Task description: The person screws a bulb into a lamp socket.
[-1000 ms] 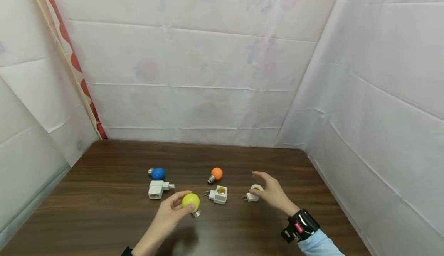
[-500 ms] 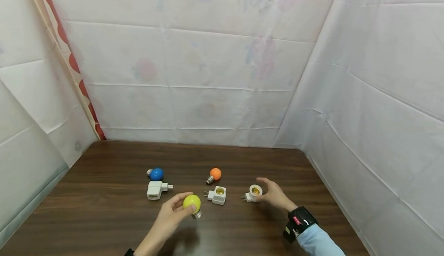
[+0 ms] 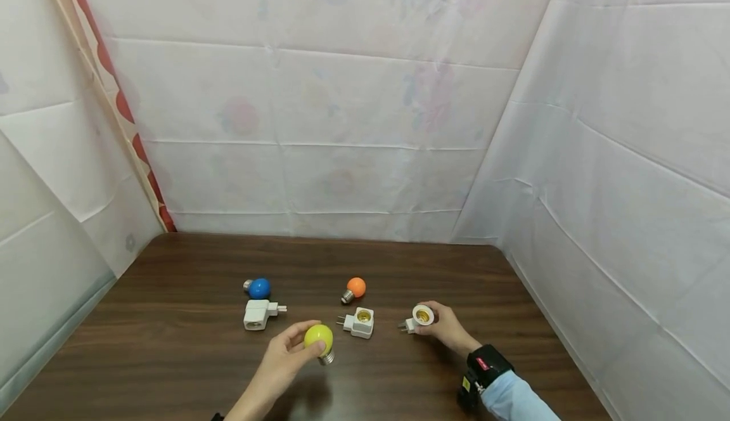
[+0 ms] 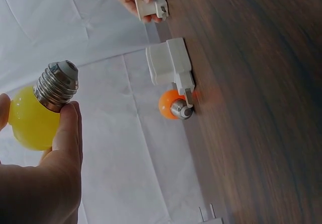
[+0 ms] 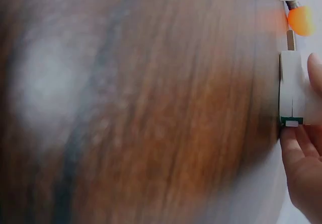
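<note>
The right hand [image 3: 447, 329] is gripping the round-mouthed socket [image 3: 422, 316], thumb and fingers curling round its white body; the mouth is facing up, showing a brass-coloured inside. The left hand [image 3: 285, 354] is pinching the yellow bulb [image 3: 317, 337] above the dark table [image 3: 194, 357], its screw base pointing down and rightward. Between the hands, the middle socket [image 3: 359, 324] is also showing brass inside, its prongs pointing left. The black wrist device [image 3: 489, 365] is bearing a red label [image 3: 482, 363], its writing too small to read; faint marks are showing on the white cloth [image 3: 353, 180]. The blue bulb [image 3: 260, 288] is lying just behind the left socket [image 3: 258, 314], the orange bulb [image 3: 356, 287] behind the middle socket, whose prongs are partly covering it in the left wrist view
</note>
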The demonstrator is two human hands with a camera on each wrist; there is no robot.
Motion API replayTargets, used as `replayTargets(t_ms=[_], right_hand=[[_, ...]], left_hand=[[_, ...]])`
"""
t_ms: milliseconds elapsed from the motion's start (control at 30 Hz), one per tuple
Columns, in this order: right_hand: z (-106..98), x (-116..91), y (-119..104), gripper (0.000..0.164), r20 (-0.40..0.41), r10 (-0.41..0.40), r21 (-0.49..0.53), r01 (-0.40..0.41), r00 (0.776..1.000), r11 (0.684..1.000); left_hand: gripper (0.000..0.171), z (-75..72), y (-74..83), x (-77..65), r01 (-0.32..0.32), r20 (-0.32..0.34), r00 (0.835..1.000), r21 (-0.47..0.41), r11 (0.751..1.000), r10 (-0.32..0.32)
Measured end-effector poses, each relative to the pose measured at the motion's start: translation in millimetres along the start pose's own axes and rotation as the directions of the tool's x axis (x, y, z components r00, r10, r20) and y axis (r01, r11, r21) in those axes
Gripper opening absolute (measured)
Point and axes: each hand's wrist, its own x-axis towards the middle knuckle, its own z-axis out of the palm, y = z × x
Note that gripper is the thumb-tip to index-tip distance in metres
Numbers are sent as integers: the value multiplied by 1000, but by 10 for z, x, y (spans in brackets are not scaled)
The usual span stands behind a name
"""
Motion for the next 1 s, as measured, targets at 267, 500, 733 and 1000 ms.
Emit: replayTargets(t_ms=[267, 500, 733, 1000], right_hand=[[31, 17, -1, 48, -63, 116, 82, -111, 991, 990], [66, 31, -50, 47, -127, 155, 172, -132, 980, 976], [69, 26, -148, 48, -110, 179, 258, -146, 978, 955], [120, -65, -470, 47, -115, 152, 255, -119, 982, 960]], left_hand=[[50, -2, -2, -3, -2, -8, 1000, 5, 1000, 2], [50, 0, -14, -4, -1, -11, 1000, -4, 1000, 1], [51, -6, -30, -10, 13, -4, 1000, -10, 1000, -13], [53, -9, -43, -18, 23, -6, 1000, -6, 1000, -23]])
